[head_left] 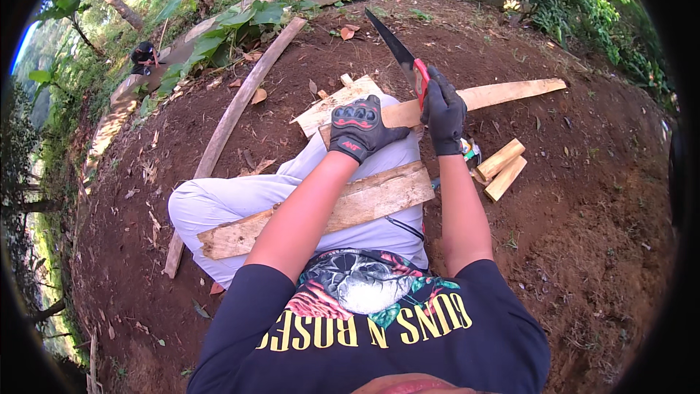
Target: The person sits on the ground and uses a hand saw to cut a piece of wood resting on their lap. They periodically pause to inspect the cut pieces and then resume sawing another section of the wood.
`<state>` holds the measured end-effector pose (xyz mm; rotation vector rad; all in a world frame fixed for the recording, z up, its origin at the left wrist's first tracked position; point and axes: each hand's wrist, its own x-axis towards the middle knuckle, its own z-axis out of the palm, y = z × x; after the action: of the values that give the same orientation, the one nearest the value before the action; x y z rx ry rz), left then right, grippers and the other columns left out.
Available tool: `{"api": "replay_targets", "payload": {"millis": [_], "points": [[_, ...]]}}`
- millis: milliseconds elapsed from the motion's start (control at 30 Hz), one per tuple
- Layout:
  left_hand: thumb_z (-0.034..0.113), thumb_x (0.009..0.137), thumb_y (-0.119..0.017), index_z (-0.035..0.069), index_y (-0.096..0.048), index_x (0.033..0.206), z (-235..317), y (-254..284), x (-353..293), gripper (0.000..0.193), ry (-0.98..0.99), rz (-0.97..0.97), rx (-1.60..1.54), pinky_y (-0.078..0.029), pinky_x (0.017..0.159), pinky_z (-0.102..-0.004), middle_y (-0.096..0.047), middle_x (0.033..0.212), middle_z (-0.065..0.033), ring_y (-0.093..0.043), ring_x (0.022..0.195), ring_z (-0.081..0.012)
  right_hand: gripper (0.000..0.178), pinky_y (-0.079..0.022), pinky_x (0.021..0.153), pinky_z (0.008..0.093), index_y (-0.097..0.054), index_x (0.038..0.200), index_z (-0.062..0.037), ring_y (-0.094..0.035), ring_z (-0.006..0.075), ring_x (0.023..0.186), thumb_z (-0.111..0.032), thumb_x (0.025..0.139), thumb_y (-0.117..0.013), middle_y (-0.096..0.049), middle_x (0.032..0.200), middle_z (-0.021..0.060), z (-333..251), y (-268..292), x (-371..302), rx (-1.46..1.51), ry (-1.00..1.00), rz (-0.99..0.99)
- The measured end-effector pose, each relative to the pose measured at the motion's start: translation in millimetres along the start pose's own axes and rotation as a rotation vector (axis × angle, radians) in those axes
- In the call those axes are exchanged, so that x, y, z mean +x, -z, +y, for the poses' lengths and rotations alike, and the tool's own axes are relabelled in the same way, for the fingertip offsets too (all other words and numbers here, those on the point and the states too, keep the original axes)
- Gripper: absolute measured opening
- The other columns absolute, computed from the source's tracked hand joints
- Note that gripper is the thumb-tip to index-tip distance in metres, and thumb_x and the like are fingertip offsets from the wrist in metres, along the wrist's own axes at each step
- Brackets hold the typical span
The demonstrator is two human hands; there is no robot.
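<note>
My right hand (pixel 443 113), in a black glove, is closed round the red handle of a handsaw (pixel 396 44). Its dark blade points away and to the left, up from a long wooden plank (pixel 503 95). My left hand (pixel 357 128), gloved in black with red trim, grips the plank near its left end, with the thumb stretched along it. A wider, rough-edged board (pixel 379 195) lies across my lap below my wrists. Whether the saw's teeth touch the plank is hidden by my right hand.
Two short wooden blocks (pixel 503 168) lie on the soil to the right, beside a small colourful item partly hidden by my wrist. More cut wood (pixel 332 108) is beyond my left hand. A long weathered plank (pixel 233 113) lies at left. Far left, another person (pixel 144 58) sits near plants.
</note>
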<state>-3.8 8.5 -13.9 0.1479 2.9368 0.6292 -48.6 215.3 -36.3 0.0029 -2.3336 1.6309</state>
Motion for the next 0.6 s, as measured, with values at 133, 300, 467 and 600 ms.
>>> {"api": "replay_targets", "payload": {"millis": [133,300,467,600], "points": [[0.086,0.076,-0.076,0.003,-0.075,0.121,-4,-2,-5,0.094,-0.038,0.04,-0.008,-0.061,0.087,-0.0489,-0.08,0.109,-0.0204,-0.08,0.103,-0.0345,0.04,-0.055,0.068,0.0278,-0.071,0.148,-0.0026,-0.065,0.0058,0.076,-0.016,0.112,-0.06,-0.077,0.107,0.0035,-17,28,-42,0.033,-0.052,-0.052],[0.085,0.077,-0.076,0.003,-0.075,0.124,-3,2,-6,0.094,0.012,-0.036,-0.008,-0.062,0.086,-0.0493,-0.08,0.109,-0.0208,-0.08,0.102,-0.0358,0.042,-0.053,0.071,0.0277,-0.068,0.149,0.0016,-0.063,0.0073,0.078,-0.01,0.111,-0.055,-0.078,0.118,0.0063,-26,109,-157,-0.202,0.124,0.018],[0.084,0.078,-0.076,0.004,-0.075,0.12,1,-3,-6,0.091,-0.036,0.017,0.049,-0.062,0.084,-0.0498,-0.08,0.107,-0.0198,-0.08,0.097,-0.0358,0.045,-0.05,0.066,0.0278,-0.067,0.15,0.0036,-0.058,0.0063,0.071,-0.008,0.109,-0.055,-0.077,0.105,0.0048,-69,154,-255,-0.118,-0.176,0.068],[0.084,0.078,-0.077,0.004,-0.076,0.117,4,-5,-3,0.089,-0.024,0.02,0.033,-0.061,0.082,-0.0498,-0.081,0.104,-0.0195,-0.08,0.095,-0.0351,0.044,-0.049,0.063,0.0291,-0.067,0.15,0.0029,-0.058,0.0069,0.068,-0.007,0.108,-0.055,-0.075,0.096,0.0041,-73,144,-229,-0.184,-0.121,0.067]]}}
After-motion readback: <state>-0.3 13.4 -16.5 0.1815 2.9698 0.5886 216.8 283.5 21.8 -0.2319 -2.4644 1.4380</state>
